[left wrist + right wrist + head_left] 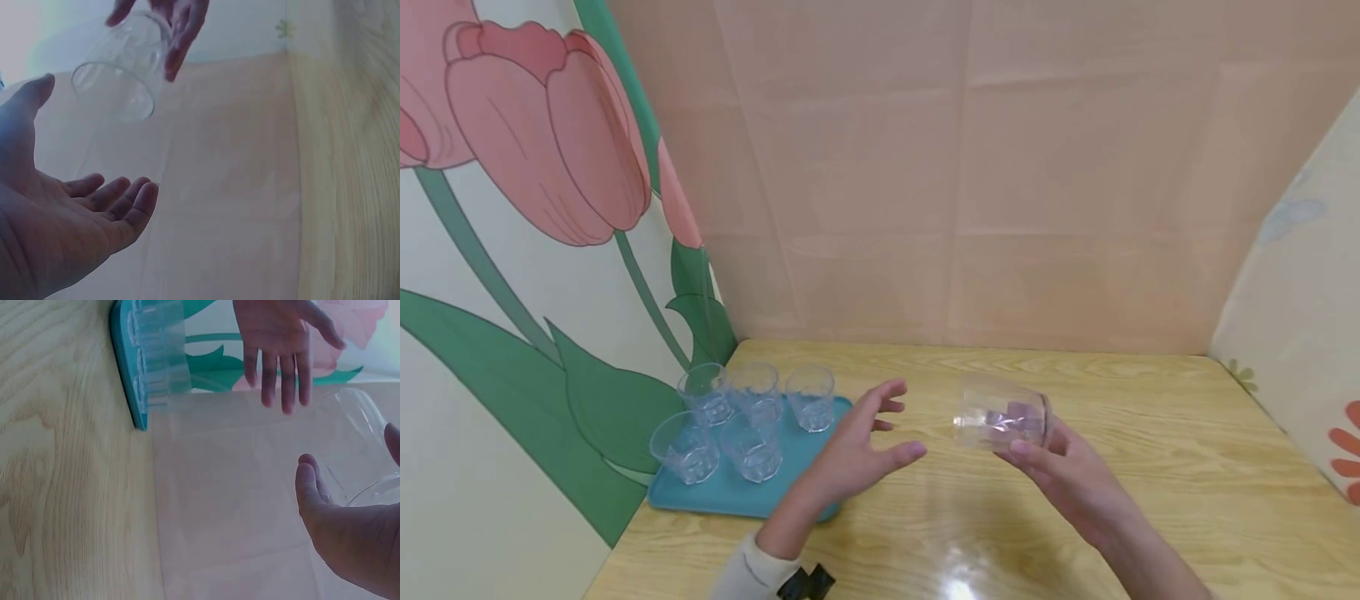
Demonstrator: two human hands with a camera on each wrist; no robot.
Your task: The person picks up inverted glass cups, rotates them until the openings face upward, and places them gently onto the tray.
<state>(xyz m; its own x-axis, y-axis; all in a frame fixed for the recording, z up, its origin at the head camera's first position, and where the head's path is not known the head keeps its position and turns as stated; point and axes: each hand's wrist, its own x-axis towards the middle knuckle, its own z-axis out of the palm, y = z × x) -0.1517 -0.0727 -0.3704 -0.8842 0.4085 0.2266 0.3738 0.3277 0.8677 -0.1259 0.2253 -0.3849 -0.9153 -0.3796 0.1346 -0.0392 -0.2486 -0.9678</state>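
Note:
My right hand (pixel 1078 483) grips a clear drinking glass (pixel 1000 417) by its right end and holds it on its side above the table. To the left of that glass, my left hand (pixel 857 450) hangs in the air with thumb and fingers spread, apart from it and holding nothing. In the left wrist view the same glass (pixel 119 69) appears tilted beyond the left palm. The right wrist view shows the left hand (pixel 278 344) with straight fingers, facing the glass. On a blue tray (pixel 808 500) at left stand several similar clear glasses (pixel 688 454), all upright.
The wood-patterned table (pixel 1150 467) extends under both hands and to the right. A pinkish cloth (pixel 962 192) hangs behind it. A panel with printed tulips (pixel 542 133) borders the left side, close to the tray, and a pale panel (pixel 1300 317) borders the right.

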